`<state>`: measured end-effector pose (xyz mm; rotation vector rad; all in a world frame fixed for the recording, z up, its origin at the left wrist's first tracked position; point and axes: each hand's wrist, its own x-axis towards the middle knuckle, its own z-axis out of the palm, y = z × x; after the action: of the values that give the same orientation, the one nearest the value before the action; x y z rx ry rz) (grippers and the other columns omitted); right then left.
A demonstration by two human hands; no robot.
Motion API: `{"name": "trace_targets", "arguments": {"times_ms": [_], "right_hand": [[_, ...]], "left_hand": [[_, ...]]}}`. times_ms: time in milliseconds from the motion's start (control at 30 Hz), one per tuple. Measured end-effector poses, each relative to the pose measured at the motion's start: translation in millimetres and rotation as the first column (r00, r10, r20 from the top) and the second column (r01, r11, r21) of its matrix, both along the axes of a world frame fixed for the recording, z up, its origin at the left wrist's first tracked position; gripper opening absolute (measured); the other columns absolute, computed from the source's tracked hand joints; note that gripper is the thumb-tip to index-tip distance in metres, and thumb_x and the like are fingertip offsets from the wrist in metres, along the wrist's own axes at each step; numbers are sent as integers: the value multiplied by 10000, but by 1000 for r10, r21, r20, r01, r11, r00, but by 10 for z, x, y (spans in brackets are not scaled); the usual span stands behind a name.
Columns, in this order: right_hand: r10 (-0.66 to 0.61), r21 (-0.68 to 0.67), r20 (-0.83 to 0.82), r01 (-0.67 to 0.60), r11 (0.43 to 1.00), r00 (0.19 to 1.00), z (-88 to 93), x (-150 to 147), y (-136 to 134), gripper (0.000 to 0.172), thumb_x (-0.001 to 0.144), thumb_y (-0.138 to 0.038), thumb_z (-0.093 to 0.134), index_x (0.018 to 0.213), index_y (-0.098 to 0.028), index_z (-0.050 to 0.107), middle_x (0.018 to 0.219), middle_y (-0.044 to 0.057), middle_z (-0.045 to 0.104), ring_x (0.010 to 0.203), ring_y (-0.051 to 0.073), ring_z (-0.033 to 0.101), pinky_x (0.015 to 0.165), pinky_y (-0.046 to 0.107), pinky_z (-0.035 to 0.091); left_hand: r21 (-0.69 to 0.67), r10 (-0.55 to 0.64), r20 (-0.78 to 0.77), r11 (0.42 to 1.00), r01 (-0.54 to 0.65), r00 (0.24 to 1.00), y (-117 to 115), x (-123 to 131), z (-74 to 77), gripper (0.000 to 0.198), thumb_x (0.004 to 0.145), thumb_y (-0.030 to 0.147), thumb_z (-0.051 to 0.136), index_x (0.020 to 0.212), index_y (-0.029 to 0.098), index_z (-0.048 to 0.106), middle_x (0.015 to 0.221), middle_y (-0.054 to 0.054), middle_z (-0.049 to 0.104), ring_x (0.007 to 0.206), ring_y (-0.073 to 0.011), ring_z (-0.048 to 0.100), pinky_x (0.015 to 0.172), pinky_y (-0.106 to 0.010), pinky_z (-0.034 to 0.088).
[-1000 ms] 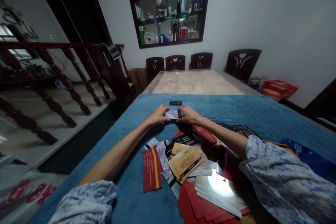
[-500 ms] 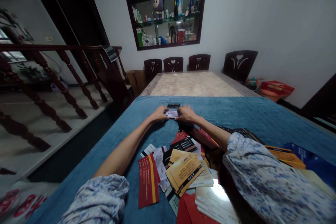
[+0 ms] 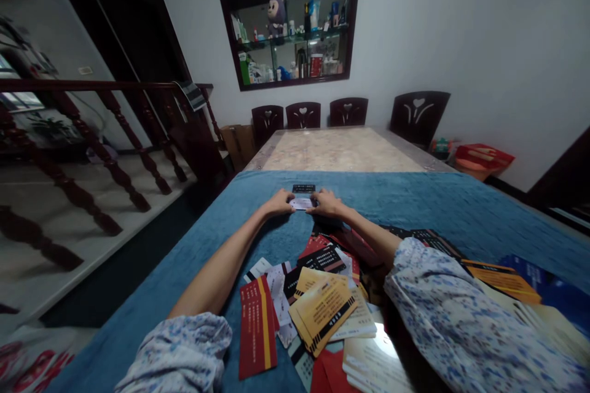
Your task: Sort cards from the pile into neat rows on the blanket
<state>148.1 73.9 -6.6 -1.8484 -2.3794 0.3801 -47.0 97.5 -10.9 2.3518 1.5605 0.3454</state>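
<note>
A pale lilac card point(image 3: 302, 203) lies low over the blue cloth, gripped at its two short ends. My left hand point(image 3: 279, 202) closes on its left end with thumb and fingers. On the right end, my right hand point(image 3: 326, 203) pinches it the same way. Just beyond it a black card point(image 3: 303, 188) with light print rests flat on the cloth. Nearer to me spreads a loose heap of cards, with yellow cards point(image 3: 325, 313) on top, a red card with a gold stripe point(image 3: 257, 326) at the left and white cards point(image 3: 373, 356) at the front.
Blue cloth point(image 3: 221, 236) covers the near part of the table; the far part shows a marbled top point(image 3: 341, 150). More orange and blue cards point(image 3: 500, 279) lie beside my right sleeve. Dark chairs point(image 3: 303, 115) stand at the far end, and a wooden railing point(image 3: 106, 83) runs along the left.
Both hands stay on the lilac card, with hardly any movement. The whole view has shifted slightly.
</note>
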Motion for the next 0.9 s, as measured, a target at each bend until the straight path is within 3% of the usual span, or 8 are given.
{"name": "trace_targets", "arguments": {"times_ms": [300, 567, 900], "right_hand": [[11, 21, -11, -11, 1000, 1000, -48, 33, 28, 485, 855, -448, 613, 1274, -205, 616, 1351, 162, 531, 1227, 349, 489, 896, 413, 471], [0, 34, -6, 0, 999, 1000, -57, 37, 26, 419, 875, -453, 601, 1221, -222, 644, 1336, 151, 547, 1208, 346, 518, 889, 404, 469], [-46, 29, 12, 46, 999, 999, -91, -21, 47, 461, 915, -449, 545, 1305, -206, 576, 1386, 177, 509, 1244, 352, 496, 921, 447, 459]], "left_hand": [[-15, -15, 61, 1000, 16, 998, -15, -86, 1, 277, 643, 182, 669, 905, 119, 733, 891, -85, 670, 891, -250, 626, 786, -308, 503], [73, -32, 10, 997, 32, 999, 27, -73, -80, 328, 682, 173, 660, 1000, 118, 722, 1037, -93, 656, 1017, -248, 600, 946, -317, 483], [72, 38, -61, 997, -33, 997, 121, -15, -177, 345, 740, 194, 602, 1066, 117, 684, 1082, -112, 624, 1033, -242, 587, 957, -312, 474]]}}
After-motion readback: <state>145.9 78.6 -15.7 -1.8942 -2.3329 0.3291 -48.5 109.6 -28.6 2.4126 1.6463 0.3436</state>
